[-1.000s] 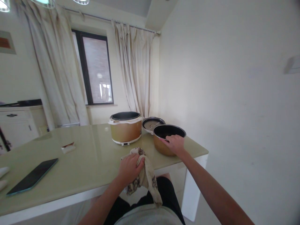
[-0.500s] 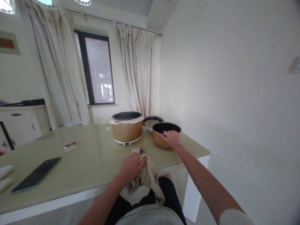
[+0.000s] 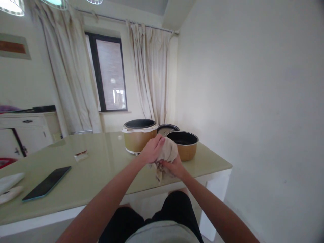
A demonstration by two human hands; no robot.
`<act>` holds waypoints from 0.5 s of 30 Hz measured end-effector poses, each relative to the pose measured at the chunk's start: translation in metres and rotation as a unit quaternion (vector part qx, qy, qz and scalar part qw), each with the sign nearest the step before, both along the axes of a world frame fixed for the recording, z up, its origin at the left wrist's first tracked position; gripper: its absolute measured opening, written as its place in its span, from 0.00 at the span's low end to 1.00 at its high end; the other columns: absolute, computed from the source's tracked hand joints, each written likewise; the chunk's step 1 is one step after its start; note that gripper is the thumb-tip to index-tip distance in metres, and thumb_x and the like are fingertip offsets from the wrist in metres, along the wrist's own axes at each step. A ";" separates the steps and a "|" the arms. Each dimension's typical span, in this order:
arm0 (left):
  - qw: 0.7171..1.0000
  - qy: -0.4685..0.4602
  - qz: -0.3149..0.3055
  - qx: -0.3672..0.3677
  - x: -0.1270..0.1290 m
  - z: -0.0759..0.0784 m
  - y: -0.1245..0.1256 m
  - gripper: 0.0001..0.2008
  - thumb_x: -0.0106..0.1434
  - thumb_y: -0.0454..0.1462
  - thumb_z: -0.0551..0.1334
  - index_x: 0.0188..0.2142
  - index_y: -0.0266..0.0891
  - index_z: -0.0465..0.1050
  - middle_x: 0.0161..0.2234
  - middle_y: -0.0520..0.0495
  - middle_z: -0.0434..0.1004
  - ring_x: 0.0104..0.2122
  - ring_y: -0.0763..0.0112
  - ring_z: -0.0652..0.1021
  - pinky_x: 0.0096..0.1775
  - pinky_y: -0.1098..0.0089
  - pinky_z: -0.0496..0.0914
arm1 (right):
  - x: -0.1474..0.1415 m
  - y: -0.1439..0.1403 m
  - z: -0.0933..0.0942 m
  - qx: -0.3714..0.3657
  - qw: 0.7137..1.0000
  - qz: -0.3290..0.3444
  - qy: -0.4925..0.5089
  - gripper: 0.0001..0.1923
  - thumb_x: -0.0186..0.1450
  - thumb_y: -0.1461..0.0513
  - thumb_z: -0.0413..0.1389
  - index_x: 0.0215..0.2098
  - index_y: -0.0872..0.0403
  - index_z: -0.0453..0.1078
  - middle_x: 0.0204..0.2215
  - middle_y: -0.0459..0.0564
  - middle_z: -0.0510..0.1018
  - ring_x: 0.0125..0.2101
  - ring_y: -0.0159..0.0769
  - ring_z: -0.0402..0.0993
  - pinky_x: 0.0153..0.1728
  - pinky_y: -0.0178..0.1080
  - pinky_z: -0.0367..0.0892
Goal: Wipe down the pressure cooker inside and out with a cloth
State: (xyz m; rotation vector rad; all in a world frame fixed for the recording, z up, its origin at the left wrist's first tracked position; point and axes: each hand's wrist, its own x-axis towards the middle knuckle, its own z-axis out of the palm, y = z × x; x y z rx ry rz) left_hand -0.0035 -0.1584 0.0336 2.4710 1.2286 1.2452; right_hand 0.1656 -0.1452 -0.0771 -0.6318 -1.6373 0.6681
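Both forearms are stretched forward from the bottom of the view and brought together above the near right part of the surface (image 3: 96,168). The left hand (image 3: 152,151) is raised, its back turned up and its fingers curled down over the top of a cloth (image 3: 168,153). The right hand (image 3: 173,167) is held lower and just beneath it, palm turned upward, with its fingers closed on the underside of the same cloth. Each grip is thus seen clamped on the cloth, one from above and one from below.

The cloth is cream-coloured with darker brown patterning near its lower edge. It is bunched into a rounded wad between the two hands, and a short crumpled end is left hanging below them. It is held up in the air, clear of the surface, in front of the cookware.

Just behind the hands a gold-sided inner pot (image 3: 184,145) with a dark inside is seen standing upright. To its left stands the cooker body (image 3: 138,135), gold with a white rim, and a round lid (image 3: 167,128) lies behind and between the two. Further left a dark tablet (image 3: 47,183) and a small packet (image 3: 81,155) are lying flat, well apart from the hands.
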 end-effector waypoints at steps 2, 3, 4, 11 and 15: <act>0.997 0.026 0.057 0.035 -0.013 0.014 0.022 0.28 0.78 0.52 0.41 0.55 0.38 0.71 0.51 0.37 0.80 0.52 0.58 0.79 0.55 0.60 0.70 | 0.005 0.002 -0.004 -0.025 0.998 -0.031 0.043 0.45 0.56 0.42 0.70 0.67 0.47 0.67 0.59 0.58 0.78 0.63 0.54 0.71 0.69 0.60 0.59; 0.990 0.053 0.122 0.056 -0.023 0.019 0.035 0.27 0.77 0.52 0.46 0.59 0.37 0.69 0.59 0.33 0.76 0.59 0.53 0.75 0.61 0.56 0.66 | 0.009 0.001 -0.007 -0.033 0.997 -0.039 0.051 0.43 0.55 0.42 0.71 0.65 0.46 0.70 0.56 0.58 0.80 0.62 0.55 0.72 0.69 0.61 0.59; 0.976 0.095 0.188 0.061 -0.036 0.022 0.048 0.29 0.75 0.53 0.51 0.63 0.36 0.67 0.64 0.30 0.71 0.64 0.48 0.70 0.65 0.51 0.61 | 0.013 0.000 -0.009 -0.044 0.997 -0.042 0.057 0.41 0.54 0.43 0.71 0.62 0.46 0.72 0.54 0.57 0.81 0.61 0.55 0.73 0.69 0.62 0.59; 0.906 0.313 0.286 0.004 -0.095 0.025 0.102 0.37 0.64 0.60 0.63 0.60 0.34 0.70 0.60 0.26 0.73 0.62 0.38 0.71 0.63 0.45 0.60 | 0.015 -0.014 -0.035 -0.102 0.991 -0.020 0.081 0.38 0.51 0.43 0.74 0.55 0.48 0.76 0.45 0.57 0.86 0.55 0.57 0.79 0.63 0.61 0.68; 0.904 0.333 0.268 0.001 -0.109 0.035 0.102 0.32 0.62 0.61 0.63 0.52 0.38 0.74 0.52 0.31 0.78 0.56 0.41 0.74 0.54 0.50 0.66 | 0.017 -0.012 -0.041 -0.103 0.988 -0.026 0.111 0.37 0.50 0.43 0.75 0.54 0.47 0.77 0.44 0.56 0.86 0.52 0.56 0.81 0.60 0.60 0.71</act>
